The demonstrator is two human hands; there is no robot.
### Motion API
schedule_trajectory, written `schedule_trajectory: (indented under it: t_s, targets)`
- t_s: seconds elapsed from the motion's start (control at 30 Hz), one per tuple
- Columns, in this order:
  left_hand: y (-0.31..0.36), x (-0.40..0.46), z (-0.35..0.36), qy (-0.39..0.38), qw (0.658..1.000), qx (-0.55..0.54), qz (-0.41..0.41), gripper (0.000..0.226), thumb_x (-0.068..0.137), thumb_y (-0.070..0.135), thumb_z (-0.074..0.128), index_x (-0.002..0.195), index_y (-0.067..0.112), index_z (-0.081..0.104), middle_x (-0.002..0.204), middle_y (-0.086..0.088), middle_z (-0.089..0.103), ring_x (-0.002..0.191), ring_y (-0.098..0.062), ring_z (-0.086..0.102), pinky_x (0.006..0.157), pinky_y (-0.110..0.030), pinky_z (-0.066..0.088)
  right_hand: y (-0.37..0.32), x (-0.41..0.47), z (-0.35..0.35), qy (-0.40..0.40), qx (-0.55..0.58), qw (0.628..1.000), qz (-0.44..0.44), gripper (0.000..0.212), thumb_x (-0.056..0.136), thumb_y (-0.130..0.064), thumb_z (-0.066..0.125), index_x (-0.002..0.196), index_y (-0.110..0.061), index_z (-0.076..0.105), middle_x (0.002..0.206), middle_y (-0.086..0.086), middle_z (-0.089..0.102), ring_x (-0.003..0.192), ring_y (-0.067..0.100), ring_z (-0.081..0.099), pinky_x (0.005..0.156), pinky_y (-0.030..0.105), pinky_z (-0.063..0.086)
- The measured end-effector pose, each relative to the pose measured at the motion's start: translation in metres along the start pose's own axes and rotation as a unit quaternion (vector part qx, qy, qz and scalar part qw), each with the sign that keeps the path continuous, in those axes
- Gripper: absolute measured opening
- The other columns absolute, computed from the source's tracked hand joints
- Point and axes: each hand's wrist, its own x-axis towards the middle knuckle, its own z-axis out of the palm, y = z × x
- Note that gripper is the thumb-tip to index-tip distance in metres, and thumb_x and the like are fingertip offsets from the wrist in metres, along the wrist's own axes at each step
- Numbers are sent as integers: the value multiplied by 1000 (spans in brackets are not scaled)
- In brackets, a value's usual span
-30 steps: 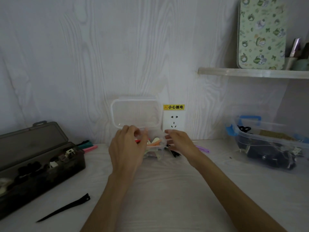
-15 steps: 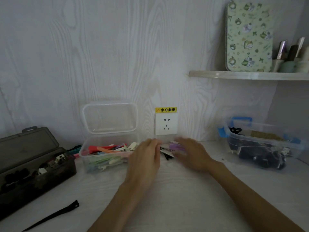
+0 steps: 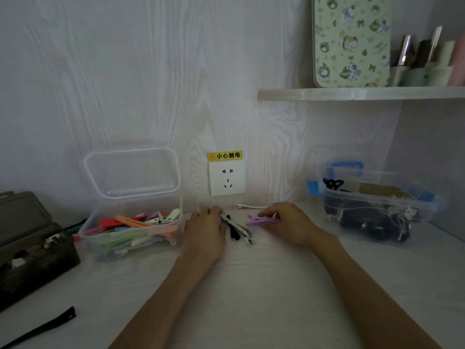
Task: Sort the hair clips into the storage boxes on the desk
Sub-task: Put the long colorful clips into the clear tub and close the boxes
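Note:
A clear plastic box [image 3: 88, 238] with its lid up stands left of centre and holds several coloured hair clips [image 3: 133, 224]. My left hand [image 3: 205, 229] lies on the desk just right of it, fingertips touching a small pile of black and white clips [image 3: 236, 227]. My right hand [image 3: 289, 222] pinches a purple clip [image 3: 259, 219] at the desk surface. A white clip [image 3: 247, 205] lies by the wall below the socket. A long black clip [image 3: 40, 329] lies near the front left.
A dark grey open box [image 3: 37, 263] of small items stands at the far left. A clear box with blue latches [image 3: 377, 212] sits at the right. A wall socket [image 3: 226, 178] is behind the hands. A shelf [image 3: 352, 93] carries a floral tin and bottles.
The clear box now stands at the left, away from my hands. Both hands dropped to the loose clips by the wall; my right hand has taken the purple clip.

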Motion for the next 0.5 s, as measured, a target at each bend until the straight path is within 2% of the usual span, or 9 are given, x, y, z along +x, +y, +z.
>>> schedule_trajectory:
  t_s: [0.07, 0.17, 0.23, 0.27, 0.3, 0.4, 0.5]
  targets:
    - [2, -3, -6, 17, 999, -27, -4, 26, 92, 25, 50, 117, 25, 56, 113, -3, 63, 103, -23, 60, 83, -31, 44, 0, 0, -1, 5, -12, 1000, -1, 21, 85, -27, 63, 105, -26, 71, 95, -4, 68, 81, 9, 55, 71, 25, 43]
    - [-1, -5, -13, -13, 999, -36, -39, 41, 90, 39, 53, 125, 21, 47, 105, 1, 69, 102, -23, 62, 80, -34, 47, -1, -3, 0, 23, -22, 999, 17, 21, 87, -26, 61, 106, -23, 70, 95, -2, 64, 86, 14, 57, 72, 26, 43]
    - [-5, -7, -18, -48, 998, -14, -38, 29, 89, 39, 54, 108, 17, 56, 96, 0, 68, 100, -25, 62, 74, -31, 46, 0, -5, 2, 32, -34, 999, 28, 21, 88, -26, 58, 107, -22, 67, 99, -1, 63, 92, 17, 58, 73, 27, 42]
    - [-6, -11, -20, -57, 998, -1, -28, 20, 90, 35, 54, 95, 17, 60, 93, -2, 66, 97, -25, 62, 70, -29, 43, 0, -5, 3, 39, -39, 998, 27, 20, 89, -25, 57, 107, -22, 66, 100, -1, 64, 92, 17, 58, 72, 27, 42]
    - [-6, -13, -20, -50, 999, 10, -17, 17, 90, 30, 54, 90, 16, 64, 94, -3, 66, 95, -24, 62, 68, -29, 41, 0, -6, 4, 49, -41, 998, 25, 19, 90, -24, 55, 106, -22, 65, 99, 0, 64, 91, 18, 58, 71, 28, 41]
    - [-4, -17, -19, -19, 997, 72, 2, 19, 91, 18, 53, 99, 18, 70, 101, -5, 66, 92, -23, 63, 66, -31, 44, -4, -6, 5, 72, -27, 997, 15, 18, 91, -22, 53, 106, -22, 63, 91, -2, 63, 82, 15, 56, 66, 28, 40]
    - [0, -14, -20, -37, 990, 132, 17, 20, 94, 14, 48, 104, 19, 65, 104, -7, 66, 96, -24, 62, 70, -33, 44, -6, -6, 7, 99, -15, 995, 16, 16, 91, -22, 55, 104, -24, 64, 86, -8, 60, 78, 12, 56, 66, 26, 41]
